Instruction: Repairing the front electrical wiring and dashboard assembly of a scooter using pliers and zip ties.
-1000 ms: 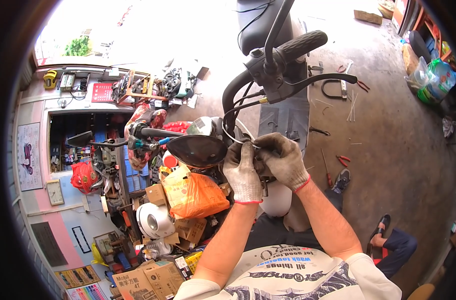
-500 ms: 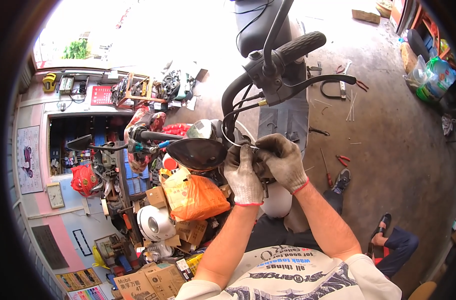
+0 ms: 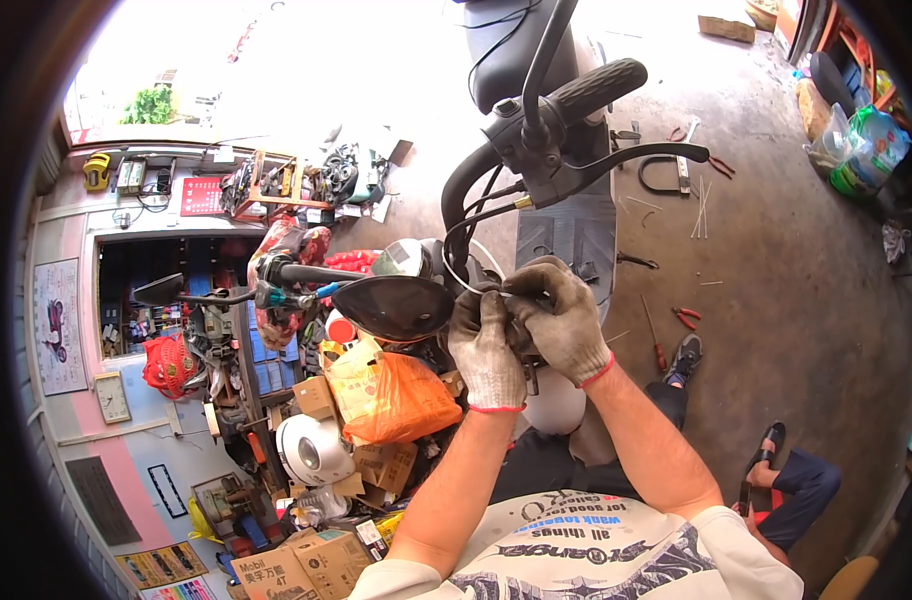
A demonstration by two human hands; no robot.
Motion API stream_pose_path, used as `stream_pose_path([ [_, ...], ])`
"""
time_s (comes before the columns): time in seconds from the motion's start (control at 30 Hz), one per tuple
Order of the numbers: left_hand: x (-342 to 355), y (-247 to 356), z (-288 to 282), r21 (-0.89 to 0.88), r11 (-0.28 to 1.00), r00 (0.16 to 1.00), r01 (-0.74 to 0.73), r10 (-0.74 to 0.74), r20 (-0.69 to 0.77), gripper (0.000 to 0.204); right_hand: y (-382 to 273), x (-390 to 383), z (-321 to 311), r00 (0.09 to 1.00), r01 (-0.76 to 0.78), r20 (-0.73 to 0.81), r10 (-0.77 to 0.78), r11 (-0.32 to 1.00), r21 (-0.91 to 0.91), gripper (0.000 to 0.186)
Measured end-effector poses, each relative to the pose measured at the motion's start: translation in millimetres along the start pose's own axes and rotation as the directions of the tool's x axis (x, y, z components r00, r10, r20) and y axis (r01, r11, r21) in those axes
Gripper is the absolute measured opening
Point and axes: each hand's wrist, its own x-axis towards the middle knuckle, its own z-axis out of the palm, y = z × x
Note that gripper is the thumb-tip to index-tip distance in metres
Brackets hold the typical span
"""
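Strip (image 3: 460, 279), ends indistinct between gloved hands (image 3: 488, 352)

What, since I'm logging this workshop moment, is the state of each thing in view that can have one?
White strip, bent into a curve
Left hand, gloved, pinching the strip
Right hand, gloved, pinching the strip
Brake lever, unsqueezed, apart from the grip
Red-handled pliers, handles spread
Screwdriver, lying on the floor
Orange bag, bulging

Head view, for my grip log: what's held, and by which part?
The white strip, by its loop's lower end, between left hand and right hand; exact grip unclear.
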Motion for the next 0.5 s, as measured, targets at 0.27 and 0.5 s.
stream_pose_path([
  [0.27,0.1,5.4,-4.0,-0.029,0.998,0.997,0.052,-0.050,0.063,0.014,-3.3,-3.5,-1.7,0.995,-0.091,0.046,0.092,0.996,-0.019,0.018],
  [0.5,0.4,0.6,0.2,-0.048,0.999,1.000,0.013,-0.013,0.014,0.012,4.1,-9.5,-0.6,0.983,-0.181,0.011,0.181,0.979,0.095,0.021],
])
